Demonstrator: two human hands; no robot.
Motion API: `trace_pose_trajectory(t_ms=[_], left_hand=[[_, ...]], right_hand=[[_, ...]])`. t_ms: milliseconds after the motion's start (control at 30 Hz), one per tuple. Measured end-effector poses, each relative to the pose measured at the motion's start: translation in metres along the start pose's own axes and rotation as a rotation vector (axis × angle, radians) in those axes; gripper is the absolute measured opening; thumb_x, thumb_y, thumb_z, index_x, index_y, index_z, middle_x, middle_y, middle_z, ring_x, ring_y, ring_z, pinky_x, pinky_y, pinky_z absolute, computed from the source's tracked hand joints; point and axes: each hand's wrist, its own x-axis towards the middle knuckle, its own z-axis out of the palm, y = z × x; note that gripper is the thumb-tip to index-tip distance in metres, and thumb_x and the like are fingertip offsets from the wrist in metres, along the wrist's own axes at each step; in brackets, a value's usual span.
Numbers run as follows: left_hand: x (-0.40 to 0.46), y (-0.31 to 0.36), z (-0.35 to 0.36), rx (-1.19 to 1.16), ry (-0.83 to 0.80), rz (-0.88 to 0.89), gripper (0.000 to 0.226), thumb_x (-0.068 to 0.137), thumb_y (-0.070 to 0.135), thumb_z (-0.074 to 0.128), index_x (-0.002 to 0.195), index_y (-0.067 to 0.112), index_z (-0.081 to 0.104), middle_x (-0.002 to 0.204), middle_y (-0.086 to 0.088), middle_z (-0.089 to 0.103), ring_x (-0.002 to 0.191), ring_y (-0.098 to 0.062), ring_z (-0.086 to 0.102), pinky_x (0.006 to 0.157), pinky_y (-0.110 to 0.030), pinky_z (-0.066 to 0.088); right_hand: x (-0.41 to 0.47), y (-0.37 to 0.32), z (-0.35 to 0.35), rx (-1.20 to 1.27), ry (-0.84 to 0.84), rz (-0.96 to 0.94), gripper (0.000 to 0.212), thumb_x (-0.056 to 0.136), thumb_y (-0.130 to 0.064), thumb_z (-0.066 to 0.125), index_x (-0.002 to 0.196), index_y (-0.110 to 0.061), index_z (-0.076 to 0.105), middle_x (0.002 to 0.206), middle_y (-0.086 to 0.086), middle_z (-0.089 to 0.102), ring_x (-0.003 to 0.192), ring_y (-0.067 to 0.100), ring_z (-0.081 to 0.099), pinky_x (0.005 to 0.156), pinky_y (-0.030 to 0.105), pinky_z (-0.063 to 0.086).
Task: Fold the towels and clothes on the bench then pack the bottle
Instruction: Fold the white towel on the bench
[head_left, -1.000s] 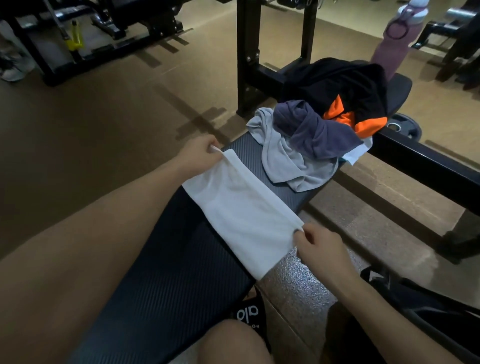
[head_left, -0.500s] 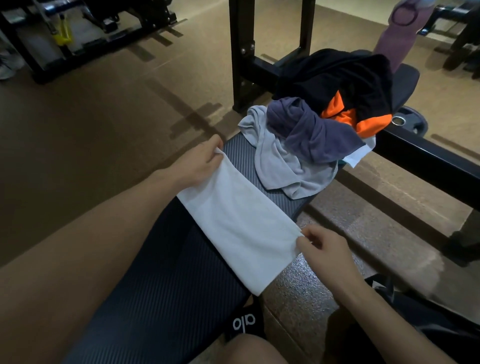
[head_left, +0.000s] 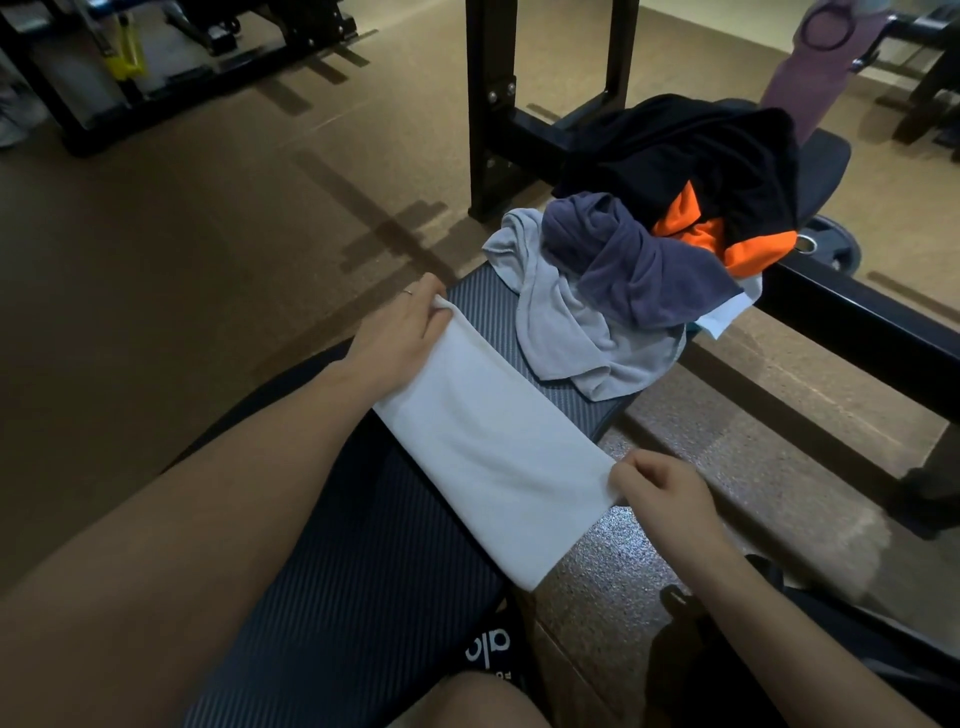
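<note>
Head view, centre of the frame: a white towel (head_left: 498, 441) is held stretched across the padded desk (head_left: 363, 571), its far-left corner pinched by the fingers of the left hand (head_left: 400, 332) and its right edge pinched by the fingers of the right hand (head_left: 660, 488), so that the cloth is kept taut and flat, apparently to square it for the next fold. Part of the towel is draped past the desk's right edge, toward the lower centre. Above it, in the upper-right middle, a loose heap is left waiting: a grey towel (head_left: 566, 332), a purple-grey garment (head_left: 639, 265) on top of it, and a black and orange garment (head_left: 701, 171) behind. The bottle (head_left: 815, 67), mauve with a loop handle, is seen at the upper right of the frame, beyond the heap, untouched. A dark bag (head_left: 831, 649) lies at the lower right, probably kept near for packing.
</note>
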Motion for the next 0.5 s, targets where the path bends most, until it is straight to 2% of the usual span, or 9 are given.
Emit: trace_pose_trajectory(t_ms=[67, 133, 233, 333, 400, 433, 500], left_hand=[[0.003, 0.002, 0.001, 0.03, -0.008, -0.015, 0.013, 0.106, 0.037, 0.035, 0.107, 0.025, 0.036, 0.095, -0.006, 0.058, 0.081, -0.026, 0.057, 0.069, -0.042, 0.045], [0.004, 0.001, 0.002, 0.052, -0.012, -0.01, 0.012, 0.106, 0.036, 0.035, 0.105, 0.024, 0.035, 0.094, -0.007, 0.058, 0.081, -0.027, 0.057, 0.071, -0.043, 0.046], [0.005, 0.001, 0.004, 0.075, 0.009, 0.001, 0.012, 0.106, 0.036, 0.035, 0.105, 0.024, 0.036, 0.096, -0.005, 0.057, 0.08, -0.027, 0.059, 0.073, -0.046, 0.05], [0.005, 0.003, 0.008, 0.117, 0.041, -0.015, 0.015, 0.105, 0.035, 0.037, 0.108, 0.02, 0.039, 0.097, -0.005, 0.057, 0.08, -0.027, 0.06, 0.075, -0.048, 0.053], [0.004, 0.008, 0.008, 0.159, 0.061, -0.012, 0.018, 0.105, 0.032, 0.039, 0.112, 0.015, 0.041, 0.098, -0.007, 0.058, 0.078, -0.028, 0.06, 0.073, -0.048, 0.053], [0.004, 0.012, 0.007, 0.206, 0.067, -0.007, 0.019, 0.105, 0.03, 0.041, 0.116, 0.014, 0.042, 0.101, -0.009, 0.058, 0.079, -0.028, 0.06, 0.072, -0.047, 0.053], [0.002, 0.02, 0.001, 0.358, 0.085, 0.005, 0.032, 0.102, 0.027, 0.048, 0.129, 0.012, 0.041, 0.114, -0.014, 0.057, 0.091, -0.031, 0.06, 0.076, -0.045, 0.051]], right_hand=[[0.001, 0.002, 0.001, 0.031, 0.01, -0.01, 0.026, 0.086, -0.007, 0.06, 0.061, -0.006, 0.054, 0.058, 0.002, 0.045, 0.055, 0.012, 0.038, 0.057, 0.032, 0.031], [0.002, 0.003, 0.002, 0.052, 0.008, -0.012, 0.025, 0.086, -0.006, 0.06, 0.062, -0.005, 0.053, 0.058, 0.0, 0.045, 0.055, 0.012, 0.037, 0.056, 0.031, 0.031], [0.005, 0.007, 0.003, 0.113, -0.003, -0.003, 0.024, 0.089, -0.006, 0.059, 0.067, 0.003, 0.051, 0.063, 0.004, 0.048, 0.062, 0.016, 0.045, 0.06, 0.033, 0.041], [0.007, 0.008, 0.005, 0.186, -0.014, 0.041, 0.023, 0.089, -0.002, 0.059, 0.074, 0.013, 0.052, 0.067, 0.008, 0.053, 0.066, 0.016, 0.053, 0.06, 0.021, 0.05], [0.008, 0.007, 0.005, 0.199, -0.011, 0.069, 0.021, 0.088, -0.002, 0.061, 0.075, 0.012, 0.054, 0.066, 0.008, 0.056, 0.066, 0.016, 0.056, 0.057, 0.016, 0.051], [0.008, 0.007, 0.005, 0.191, -0.005, 0.078, 0.02, 0.087, -0.004, 0.063, 0.077, 0.012, 0.054, 0.067, 0.008, 0.058, 0.068, 0.018, 0.058, 0.058, 0.018, 0.052], [0.009, 0.003, 0.002, 0.174, -0.011, 0.103, 0.017, 0.085, -0.006, 0.065, 0.086, 0.006, 0.053, 0.079, 0.012, 0.062, 0.076, 0.024, 0.063, 0.068, 0.032, 0.06]])
